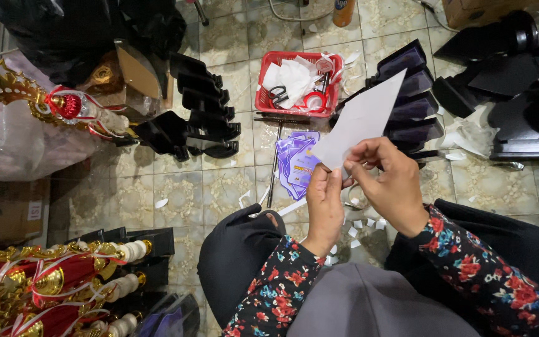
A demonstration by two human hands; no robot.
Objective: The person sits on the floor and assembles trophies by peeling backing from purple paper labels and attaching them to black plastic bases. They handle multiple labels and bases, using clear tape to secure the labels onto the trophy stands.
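Red basket (pixel 263 100) on tiled floor (pixel 219 187): holds crumpled white paper (pixel 291 76), black-handled scissors (pixel 278 96), 1 red tape roll (pixel 314 101). Purple cards (pixel 294 162) stacked just below basket.

White paper sheet (pixel 360 118) held above floor, tilted, upper corner pointing toward basket. Left hand (pixel 324 206) fingers closed on sheet's lower corner, thumb on top. Right hand (pixel 385 184) fingers curled narrow, pinching the same lower edge just beside the left. Small white scraps (pixel 363 224) lie beneath both hands.
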